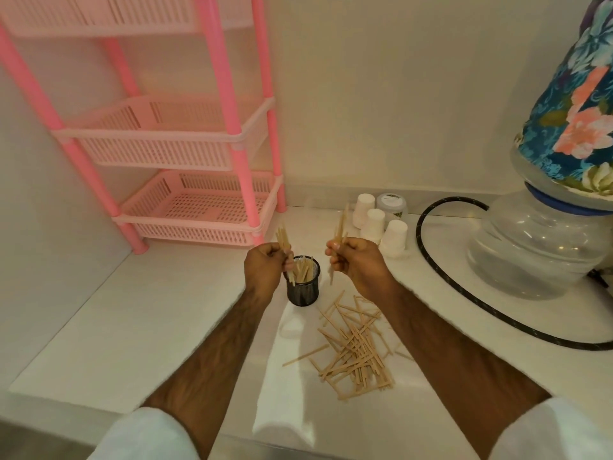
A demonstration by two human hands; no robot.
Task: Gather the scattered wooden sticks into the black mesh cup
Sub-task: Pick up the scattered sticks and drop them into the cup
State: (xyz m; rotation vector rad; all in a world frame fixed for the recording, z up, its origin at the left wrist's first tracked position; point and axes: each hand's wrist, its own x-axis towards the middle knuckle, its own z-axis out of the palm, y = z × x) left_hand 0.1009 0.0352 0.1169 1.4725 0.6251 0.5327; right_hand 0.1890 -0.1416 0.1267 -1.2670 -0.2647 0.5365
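sticks [356, 351]: thin, stiff, light – slide on worktop [149, 327]; pinch mid-length in bunches
left hand [265, 265]: grips bundle above cup [302, 284]
right hand [353, 260]: grips few sticks

Pale wooden sticks [356, 350], black mesh cup [303, 287], pink rack [172, 141], teal floral cover [574, 104].

left sleeve [146, 436]: white, soft cloth, ends high on the arm. right sleeve [547, 429]: same white cloth, same cut. left forearm [225, 346] and right forearm [441, 340] bare, with dark hair. left hand [265, 265], right hand [360, 265] bare.
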